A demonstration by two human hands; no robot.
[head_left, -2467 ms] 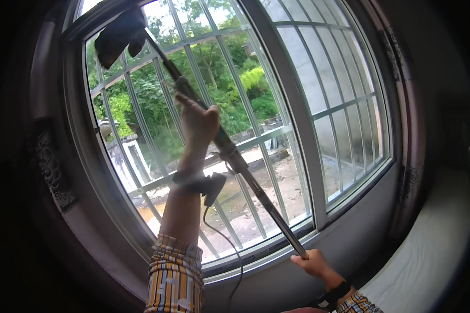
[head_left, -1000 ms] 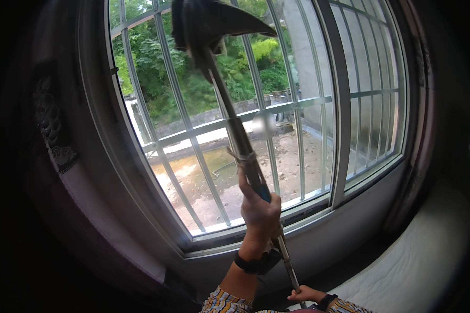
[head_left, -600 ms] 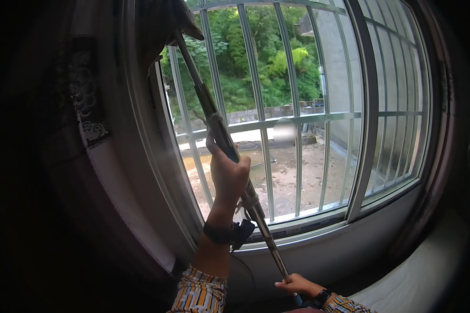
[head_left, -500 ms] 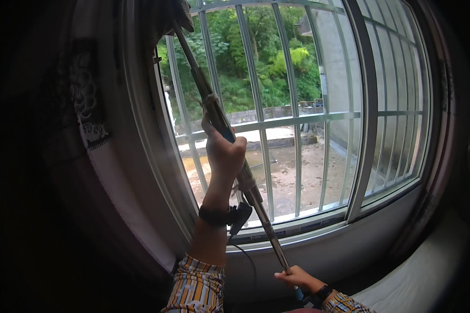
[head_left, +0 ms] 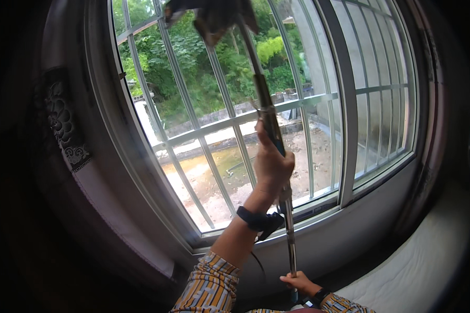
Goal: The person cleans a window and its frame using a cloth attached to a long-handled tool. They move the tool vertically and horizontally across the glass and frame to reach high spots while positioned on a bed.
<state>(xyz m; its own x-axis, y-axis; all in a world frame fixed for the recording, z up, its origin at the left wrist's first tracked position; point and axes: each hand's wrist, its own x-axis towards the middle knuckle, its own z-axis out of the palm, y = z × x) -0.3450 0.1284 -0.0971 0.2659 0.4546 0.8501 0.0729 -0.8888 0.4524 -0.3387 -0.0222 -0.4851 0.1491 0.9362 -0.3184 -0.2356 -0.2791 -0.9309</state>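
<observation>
A long metal mop pole (head_left: 291, 237) stands nearly upright before the barred window (head_left: 344, 125). At its top a dark, ragged cloth head (head_left: 219, 16) is raised in front of the glass, partly cut off by the upper edge; whether it touches the pane I cannot tell. My left hand (head_left: 273, 164) is wrapped round the middle of the pole, thumb pointing up along it. Lower down, near the bottom of the view, my right hand (head_left: 303, 284) is closed round the slim lower end. A dark band with a small black device (head_left: 266, 224) sits on my left wrist.
Metal bars (head_left: 235, 112) cross the window, with trees and a yard beyond. To the left hangs a curtain (head_left: 109, 214) with a dark patterned strip. A pale padded surface (head_left: 412, 266) lies at lower right. The window sill (head_left: 318, 214) runs below the glass.
The mop's cloth head has swung right, from the window's left frame to across the panes. My left hand has moved right with the pole, which is now more upright. The view has shifted too.
</observation>
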